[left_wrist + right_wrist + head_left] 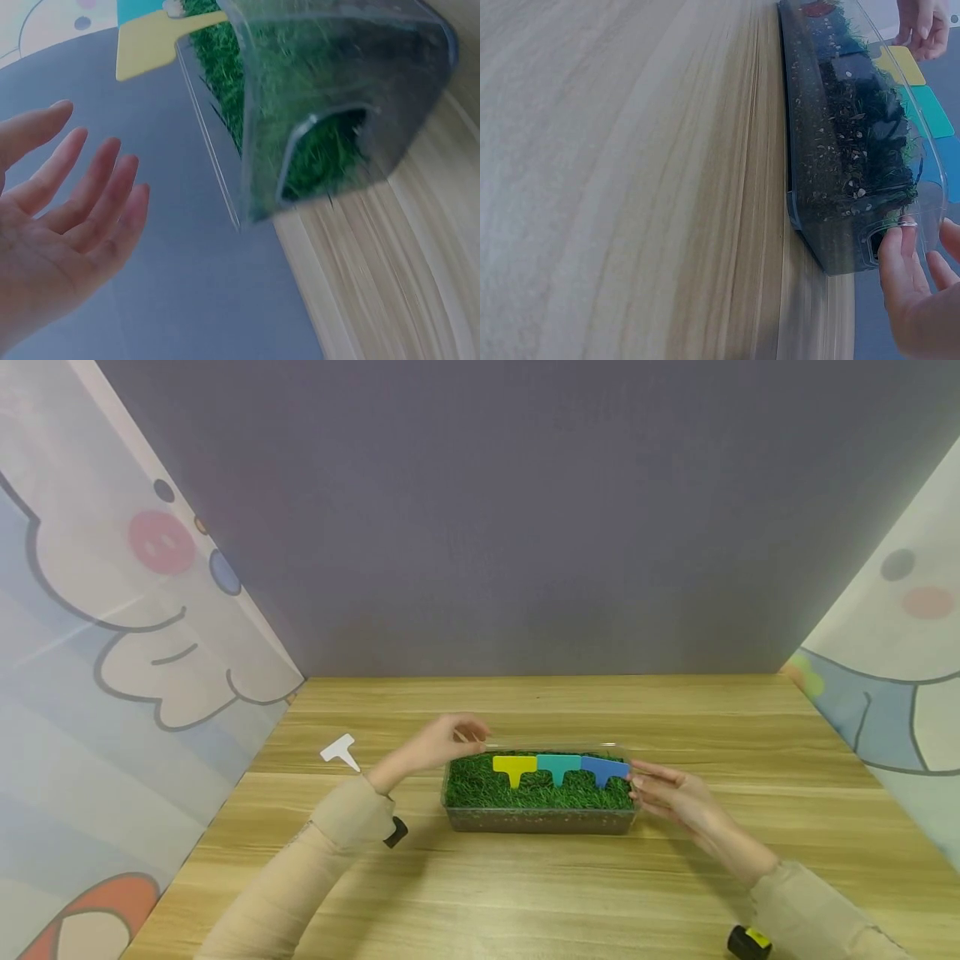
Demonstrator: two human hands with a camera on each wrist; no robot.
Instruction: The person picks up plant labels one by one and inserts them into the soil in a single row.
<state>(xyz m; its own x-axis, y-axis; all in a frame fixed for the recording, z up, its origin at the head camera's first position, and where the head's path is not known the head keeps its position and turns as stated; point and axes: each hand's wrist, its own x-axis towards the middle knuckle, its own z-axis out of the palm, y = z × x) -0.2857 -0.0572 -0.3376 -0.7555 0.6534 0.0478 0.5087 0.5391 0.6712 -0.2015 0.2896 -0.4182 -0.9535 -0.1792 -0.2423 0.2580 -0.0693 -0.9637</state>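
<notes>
A clear planter box (540,821) of green grass over dark soil stands on the table. Yellow (514,766), teal (558,765) and blue (606,770) T-shaped plant labels stand in the grass in a row, the blue one slightly tilted. My left hand (450,739) hovers by the box's back left corner; in the left wrist view its fingers (97,187) are spread, apart from the box and holding nothing. At the right end, my right hand (678,793) has loosely extended fingers. Some fingers (896,262) touch the end wall by its cutout; the upper fingertips are close beside the blue label.
A white T-shaped plant label (341,750) lies on the wooden table (540,893), left of my left forearm. A grey panel (525,527) rises behind the table, with cartoon-printed sheets (97,635) along both sides.
</notes>
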